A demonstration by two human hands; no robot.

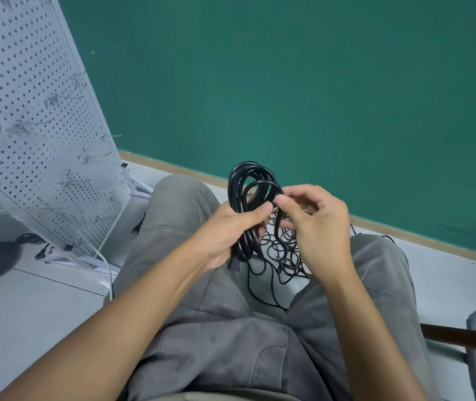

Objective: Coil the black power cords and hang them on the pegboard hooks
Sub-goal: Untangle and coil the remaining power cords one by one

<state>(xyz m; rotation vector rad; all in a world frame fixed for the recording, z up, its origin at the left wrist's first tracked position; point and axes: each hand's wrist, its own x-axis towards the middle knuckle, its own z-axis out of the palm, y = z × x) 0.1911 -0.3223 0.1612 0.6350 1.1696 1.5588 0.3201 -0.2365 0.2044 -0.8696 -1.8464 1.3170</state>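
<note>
**Coil in hand, tail end being dressed**

From my seat at the remote feed, I see the left hand [231, 230] wrapped around the middle of a coiled cord [248, 198], fingers and thumb curled round the bundled loops so they stay stacked and cannot spring apart. The loops stand upright above the fist and hang a little below it, with what looks like a plug end poking out under the palm.

The right hand [315, 227] sits just beside the coil, thumb and forefinger pinching a strand near the top of the loops. I judge it is guiding the free tail, either laying on another turn or wrapping it round the bundle to lock it. The fingertips overlap the cord there, so I cannot say for sure which strand they hold.

Below the hands, between the knees of the grey trousers [219, 328], a tangle of loose cords [283, 250] lies on the floor [43, 308]; these are not yet coiled, and the held cord seems to trail down into them.

The pegboard [28, 111] leans at the left, well apart from the hands, with wire hooks [98, 157] jutting from it. I see no coil hanging on the visible part, so the hanging step seems some way off. More dark cords [28, 238] lie by its foot.
</note>
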